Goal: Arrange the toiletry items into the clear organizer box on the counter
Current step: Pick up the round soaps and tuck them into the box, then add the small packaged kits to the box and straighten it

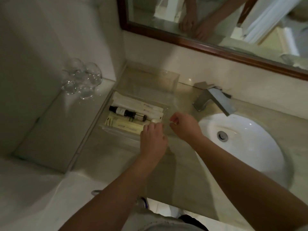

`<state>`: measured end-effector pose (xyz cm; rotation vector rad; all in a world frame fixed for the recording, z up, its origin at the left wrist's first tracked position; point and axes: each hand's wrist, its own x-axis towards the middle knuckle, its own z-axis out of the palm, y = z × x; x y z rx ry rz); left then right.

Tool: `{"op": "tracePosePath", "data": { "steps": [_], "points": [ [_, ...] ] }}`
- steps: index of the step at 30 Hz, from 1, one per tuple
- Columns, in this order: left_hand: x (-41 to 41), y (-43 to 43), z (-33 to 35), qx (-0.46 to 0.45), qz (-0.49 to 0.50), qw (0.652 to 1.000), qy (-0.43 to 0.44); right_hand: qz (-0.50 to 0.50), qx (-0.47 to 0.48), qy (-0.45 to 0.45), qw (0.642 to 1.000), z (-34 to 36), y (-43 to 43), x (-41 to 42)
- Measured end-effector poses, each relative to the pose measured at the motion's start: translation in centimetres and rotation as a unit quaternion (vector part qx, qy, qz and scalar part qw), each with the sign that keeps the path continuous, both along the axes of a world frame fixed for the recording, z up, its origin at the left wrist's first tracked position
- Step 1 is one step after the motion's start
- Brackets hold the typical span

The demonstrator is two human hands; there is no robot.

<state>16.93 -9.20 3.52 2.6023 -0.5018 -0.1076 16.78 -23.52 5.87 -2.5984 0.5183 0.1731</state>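
Head view, looking down over a beige counter (166, 177). The left hand (153, 139) dips bent fingers into the near right corner of the clear organizer box (106, 128). The right hand (185, 127) sits just beside it, fingers curled. Whether either grips anything cannot be told. Inside the box lie cream tubes (126, 125), dark bottles (121, 111) and white packets (133, 104), their labels too blurred to read. Farther right are a sink (250, 155) and a faucet (215, 100).

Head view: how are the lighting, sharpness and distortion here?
Head view: dim and soft overall; wide-angle bends the mirror frame; glare spots on the sink; clear organizer box barely separates from the counter; left hand and right hand slightly blurred.
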Motion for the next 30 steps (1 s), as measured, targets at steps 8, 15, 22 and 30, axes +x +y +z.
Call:
{"op": "tracePosePath", "data": {
  "steps": [8,15,22,30],
  "points": [
    [-7.5,-9.4,1.6,-0.072,-0.089,0.991,0.068,-0.109,0.023,-0.041,0.993,0.9,-8.8,-11.2],
    [-21.5,-24.4,1.6,-0.104,-0.181,0.972,0.103,-0.212,0.049,-0.035,0.975,0.1,-21.8,-28.2],
    [-33.8,-36.4,0.5,-0.026,-0.283,0.939,0.192,-0.396,0.027,-0.004,0.918,-0.8,-32.0,-44.8],
    [-38.7,-44.3,-0.5,0.003,-0.321,0.911,0.258,-0.53,0.033,0.026,0.847,-3.6,-35.3,-52.1]
  ]
}}
